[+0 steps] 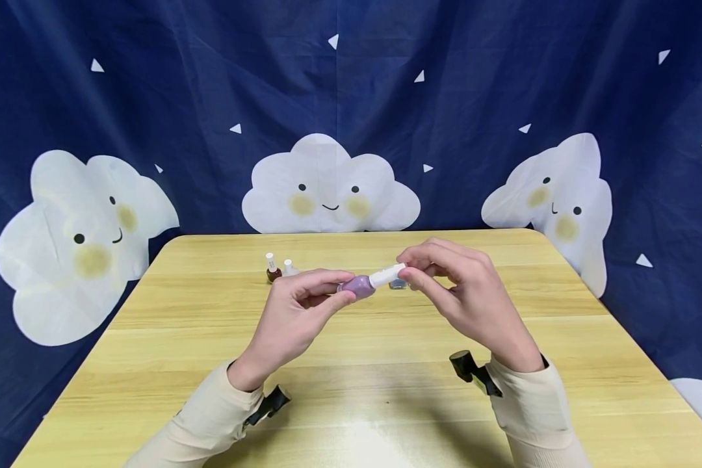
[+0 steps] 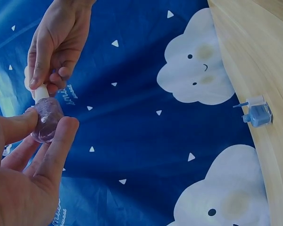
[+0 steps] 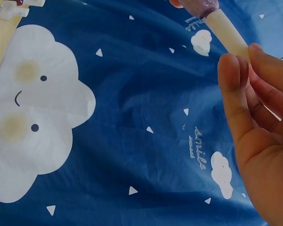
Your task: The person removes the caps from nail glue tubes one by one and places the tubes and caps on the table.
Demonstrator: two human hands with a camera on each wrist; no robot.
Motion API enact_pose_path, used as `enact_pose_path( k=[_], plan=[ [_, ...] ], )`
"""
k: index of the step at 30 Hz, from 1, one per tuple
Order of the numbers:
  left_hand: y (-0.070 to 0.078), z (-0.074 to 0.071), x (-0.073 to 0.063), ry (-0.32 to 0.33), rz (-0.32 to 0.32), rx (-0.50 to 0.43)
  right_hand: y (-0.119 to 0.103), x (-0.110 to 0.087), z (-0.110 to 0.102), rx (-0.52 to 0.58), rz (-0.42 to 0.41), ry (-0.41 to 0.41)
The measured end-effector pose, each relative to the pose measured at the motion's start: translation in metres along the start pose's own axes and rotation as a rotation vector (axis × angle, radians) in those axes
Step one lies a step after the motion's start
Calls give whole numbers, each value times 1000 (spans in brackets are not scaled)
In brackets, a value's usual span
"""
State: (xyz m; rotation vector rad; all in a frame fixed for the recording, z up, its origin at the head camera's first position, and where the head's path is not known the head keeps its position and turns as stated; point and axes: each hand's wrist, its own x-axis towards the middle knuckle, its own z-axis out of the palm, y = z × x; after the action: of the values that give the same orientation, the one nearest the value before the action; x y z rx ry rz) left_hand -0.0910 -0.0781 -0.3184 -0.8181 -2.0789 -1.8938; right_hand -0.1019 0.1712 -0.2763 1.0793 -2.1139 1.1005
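A purple nail polish bottle (image 1: 359,286) is held tilted above the table, between both hands. My left hand (image 1: 295,312) pinches its glass body between thumb and fingers. At the other end, my right hand (image 1: 465,292) pinches the tip of the long white cap (image 1: 384,275). In the right wrist view the cap (image 3: 226,33) meets the bottle's neck, with no gap visible. A blue nail polish bottle (image 2: 259,115) stands behind the hands, its neck uncovered in the left wrist view. Beside it is a white cap (image 2: 256,100) with a blue-coated brush.
A dark red nail polish bottle (image 1: 273,273) with a white cap stands at the back left of the wooden table (image 1: 210,331). Next to it is another white-capped bottle (image 1: 289,266), partly hidden by my left hand. A dark blue curtain (image 1: 210,78) with clouds hangs behind.
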Motion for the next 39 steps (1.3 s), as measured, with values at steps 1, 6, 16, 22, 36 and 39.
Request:
enact_pose_path(
  k=[1,6,16,22,36,39],
  plan=[
    [0,0,0,-1,2,1,0,0,0,2,1,-1],
    [-1,-1,0,-4,5,1,0,-1,0,10,12,-4],
    [0,-1,1,28,-14,-44,1,-1,4,15,105,-4],
    [0,0,1,31,-11,-49,1,0,4,-17,106,5],
    [-1,-1,2,14,-44,-50,1,0,3,-65,50,3],
    [0,0,2,10,-60,-42,1,-1,3,-62,43,-1]
  ],
)
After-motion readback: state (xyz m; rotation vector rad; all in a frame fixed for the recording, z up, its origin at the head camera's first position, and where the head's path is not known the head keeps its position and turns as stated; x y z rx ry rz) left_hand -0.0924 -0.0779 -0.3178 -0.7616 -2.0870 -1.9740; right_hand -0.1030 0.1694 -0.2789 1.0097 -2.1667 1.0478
